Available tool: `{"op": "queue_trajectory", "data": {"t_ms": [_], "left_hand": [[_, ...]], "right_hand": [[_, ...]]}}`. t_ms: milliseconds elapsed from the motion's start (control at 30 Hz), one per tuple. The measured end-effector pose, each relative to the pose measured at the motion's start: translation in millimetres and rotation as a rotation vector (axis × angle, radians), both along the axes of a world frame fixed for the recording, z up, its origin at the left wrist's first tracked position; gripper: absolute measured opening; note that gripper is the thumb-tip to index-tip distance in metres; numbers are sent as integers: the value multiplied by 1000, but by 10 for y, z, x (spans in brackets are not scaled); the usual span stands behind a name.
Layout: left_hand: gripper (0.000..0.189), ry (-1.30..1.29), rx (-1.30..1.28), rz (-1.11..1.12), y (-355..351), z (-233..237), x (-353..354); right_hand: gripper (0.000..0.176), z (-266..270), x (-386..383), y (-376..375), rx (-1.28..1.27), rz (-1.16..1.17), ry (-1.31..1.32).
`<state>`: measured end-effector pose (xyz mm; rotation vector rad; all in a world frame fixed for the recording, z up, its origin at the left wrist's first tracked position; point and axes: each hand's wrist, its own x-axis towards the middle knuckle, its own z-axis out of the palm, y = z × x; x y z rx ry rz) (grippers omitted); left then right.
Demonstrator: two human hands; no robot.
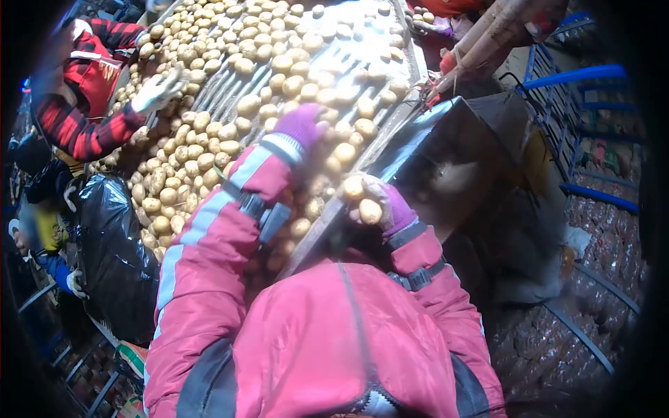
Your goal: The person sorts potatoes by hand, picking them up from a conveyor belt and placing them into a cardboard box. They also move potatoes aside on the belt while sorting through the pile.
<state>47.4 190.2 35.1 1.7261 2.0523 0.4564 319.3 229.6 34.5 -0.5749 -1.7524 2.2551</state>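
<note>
My left hand [301,124], in a purple glove with a pink and grey-striped sleeve, reaches over the potatoes [209,132] on the roller table [230,87]; its fingers are hidden among them. My right hand [380,202], also gloved in purple, is closed on two or three potatoes [362,198] and held over the table's metal edge [390,129], next to the dark open bin [453,167].
A co-worker in a red plaid sleeve [80,115] with a white glove [157,89] reaches in from the left. Another person's gloved hand [425,24] works at the far end. A black plastic bag [111,244] hangs at left. Blue crates [578,104] stand at right.
</note>
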Motion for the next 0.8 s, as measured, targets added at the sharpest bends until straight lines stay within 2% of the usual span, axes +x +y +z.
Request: {"op": "queue_trajectory", "data": {"t_ms": [33,67,133,167,200,267,300,367,400,467,533,567,600,633,733,800], "left_hand": [[50,54,-136,90,138,-485,-75],[53,11,-45,205,143,-875,-109],[53,7,-197,287,323,-553,19],[53,1,-238,311,377,-528,35],[52,30,-162,360,398,-619,51],[49,-33,-172,373,422,-567,48],[48,-60,-176,382,458,-534,35],[47,-193,25,285,289,-501,136],[46,-257,120,229,143,-420,248],[45,-371,91,148,-85,-180,493],[45,-515,-83,79,-216,138,852],[47,-606,-128,33,-235,187,942],[46,-525,-132,48,-158,365,926],[40,66,215,-360,-169,18,693],[42,-8,189,67,208,212,414],[45,33,47,214,546,17,167]], "right_hand": [[44,33,94,21,366,9,18],[53,16,258,57,307,-46,-31],[52,57,607,263,-205,-170,-171],[52,55,756,333,-347,-291,-188],[53,5,941,454,-93,-300,-318],[54,-57,1143,677,427,-308,-550],[54,-43,1143,744,278,-357,-477],[54,31,1133,752,-45,-450,-334],[53,54,1022,692,-216,-428,-317],[53,14,694,528,-544,-326,-158],[51,13,390,307,-139,-163,-90],[49,15,297,195,425,-57,-92],[46,-73,286,166,268,-27,-101],[42,-161,272,139,108,-7,-115],[38,-128,338,63,-304,-12,-154],[38,15,442,69,-395,-54,-173]]}}
